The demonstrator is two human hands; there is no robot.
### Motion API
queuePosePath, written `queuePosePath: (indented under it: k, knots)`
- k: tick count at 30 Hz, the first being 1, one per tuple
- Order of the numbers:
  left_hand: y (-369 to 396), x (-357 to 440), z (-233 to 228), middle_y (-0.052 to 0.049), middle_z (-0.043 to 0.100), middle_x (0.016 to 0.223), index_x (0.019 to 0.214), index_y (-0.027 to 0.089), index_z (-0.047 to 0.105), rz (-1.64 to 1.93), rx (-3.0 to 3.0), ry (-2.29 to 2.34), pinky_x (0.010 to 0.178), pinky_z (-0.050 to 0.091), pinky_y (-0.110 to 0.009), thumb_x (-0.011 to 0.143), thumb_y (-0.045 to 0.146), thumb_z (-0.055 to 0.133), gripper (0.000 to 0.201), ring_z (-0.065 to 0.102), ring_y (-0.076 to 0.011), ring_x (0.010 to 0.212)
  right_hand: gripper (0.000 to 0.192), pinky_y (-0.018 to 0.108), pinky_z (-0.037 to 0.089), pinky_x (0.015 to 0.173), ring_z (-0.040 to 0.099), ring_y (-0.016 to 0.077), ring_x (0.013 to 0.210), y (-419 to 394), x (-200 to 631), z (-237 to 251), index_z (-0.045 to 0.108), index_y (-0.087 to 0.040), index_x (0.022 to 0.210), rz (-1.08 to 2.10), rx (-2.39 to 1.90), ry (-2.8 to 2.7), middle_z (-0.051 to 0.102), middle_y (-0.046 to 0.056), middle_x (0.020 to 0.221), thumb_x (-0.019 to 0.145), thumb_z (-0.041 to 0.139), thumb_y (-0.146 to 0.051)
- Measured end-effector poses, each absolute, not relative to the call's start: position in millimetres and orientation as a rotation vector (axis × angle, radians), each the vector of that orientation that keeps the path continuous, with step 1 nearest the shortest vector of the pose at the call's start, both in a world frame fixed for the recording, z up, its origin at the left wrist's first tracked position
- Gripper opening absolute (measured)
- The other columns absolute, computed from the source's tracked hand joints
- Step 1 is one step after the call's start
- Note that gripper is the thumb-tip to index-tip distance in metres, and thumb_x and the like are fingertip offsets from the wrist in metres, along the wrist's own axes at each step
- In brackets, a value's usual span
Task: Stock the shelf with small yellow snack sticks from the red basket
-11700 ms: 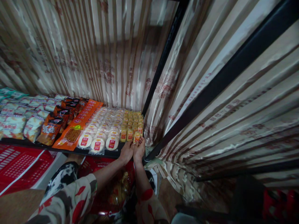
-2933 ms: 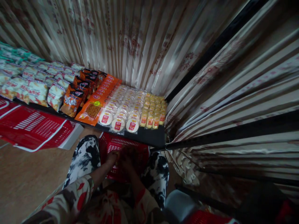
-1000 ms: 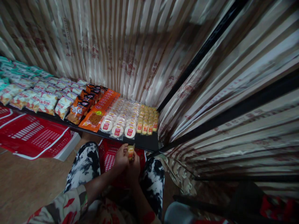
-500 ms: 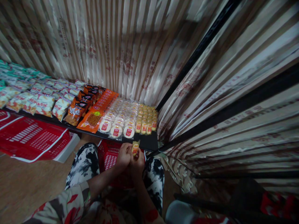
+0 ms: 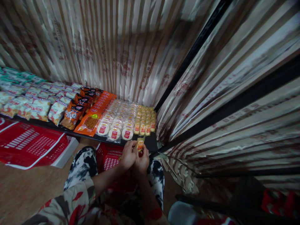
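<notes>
Scene: While crouching over a red plastic basket (image 5: 110, 156), a person is bringing both hands together at the near edge of a low black shelf (image 5: 152, 144).
Left hand: the left hand (image 5: 128, 155) is curling its fingers around the lower end of a small yellow snack packet with a red label (image 5: 140, 144), pinching it from the left.
Right hand: the right hand (image 5: 142, 161) is pressing in against the left one and gripping the same packet from the right.
Packet: it is standing up between the fingertips, tilting slightly, just near of the shelf's front edge and just near of the rows of matching small yellow packets (image 5: 145, 120).
Shelf: left of those rows, round white cakes in clear wrappers with red labels (image 5: 116, 123) are lying in lines; further left are sitting a long orange packet (image 5: 93, 114), dark orange bags (image 5: 75, 111) and pale snack bags (image 5: 35, 104).
Backdrop: striped beige curtains (image 5: 105, 53) are hanging on the far side and to the right.
</notes>
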State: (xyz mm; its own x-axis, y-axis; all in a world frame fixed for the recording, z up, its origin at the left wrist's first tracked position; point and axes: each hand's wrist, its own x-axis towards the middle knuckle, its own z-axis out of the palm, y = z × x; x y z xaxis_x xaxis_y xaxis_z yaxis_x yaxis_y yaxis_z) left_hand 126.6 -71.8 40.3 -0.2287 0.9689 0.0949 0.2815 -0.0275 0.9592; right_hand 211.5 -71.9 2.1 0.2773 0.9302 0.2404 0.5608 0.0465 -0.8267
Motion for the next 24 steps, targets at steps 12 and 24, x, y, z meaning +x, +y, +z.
queuePosePath:
  k: [12,24]
  knots:
    - [-49.8,146.9,57.3,-0.008,0.062,0.103,0.101,0.017,0.062,1.189,1.394,1.503,0.088,0.048,-0.029,0.078,0.011,0.048,0.028,0.057,-0.0169,0.098,0.056,0.037,0.042,0.089,0.054,0.0246,0.104,-45.7,226.7,9.0,0.044,-0.011,0.128,0.424,-1.601,-1.342,0.056,0.017,0.117,0.080,0.043,-0.040]
    - [-29.9,169.5,43.7,-0.009,0.057,0.127,0.118,0.016,0.057,1.072,1.460,1.355,0.108,0.034,-0.035,0.081,0.017,0.046,0.039,0.050,-0.0185,0.120,0.058,0.042,0.039,0.092,0.049,0.0280,0.112,-13.3,252.2,-5.4,0.040,-0.018,0.132,0.371,-1.685,-1.311,0.054,0.017,0.122,0.080,0.041,-0.042]
